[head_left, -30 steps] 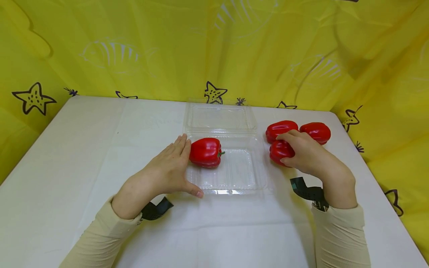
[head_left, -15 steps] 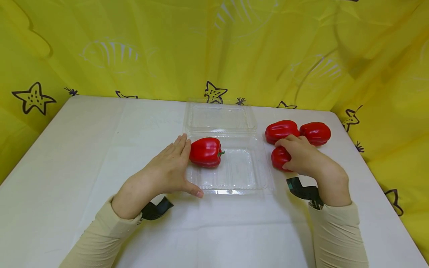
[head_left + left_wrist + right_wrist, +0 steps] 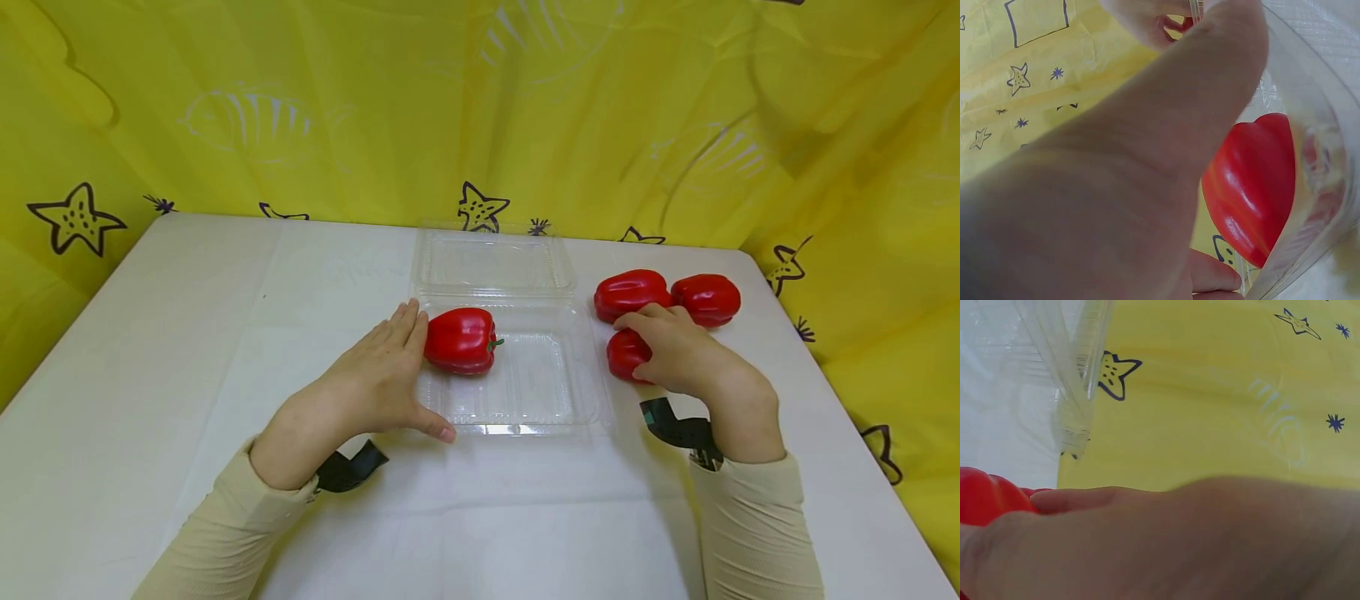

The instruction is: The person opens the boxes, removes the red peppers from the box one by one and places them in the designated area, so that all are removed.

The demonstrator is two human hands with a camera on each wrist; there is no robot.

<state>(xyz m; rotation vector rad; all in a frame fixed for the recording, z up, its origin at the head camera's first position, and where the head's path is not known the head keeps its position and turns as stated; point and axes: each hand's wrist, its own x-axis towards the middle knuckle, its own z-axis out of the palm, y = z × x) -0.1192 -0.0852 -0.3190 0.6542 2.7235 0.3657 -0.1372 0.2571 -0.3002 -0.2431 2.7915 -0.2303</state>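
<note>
A clear plastic clamshell box lies open in the middle of the table, its lid folded back away from me. Inside the base, on the left, rests a red bell pepper with its green stem pointing right. My left hand rests against the box's left side, fingers straight and thumb spread along the front corner. To the right of the box, my right hand grips another red bell pepper between thumb and fingers. Its right part is hidden under the hand.
Behind my right hand lie two more red bell peppers, one on the left and one on the right. A yellow curtain with starfish and fish drawings hangs along the back and sides of the white table.
My right hand has shifted slightly toward me and left with its pepper, parting a little from the two behind. The left hand and the box have stayed put.
</note>
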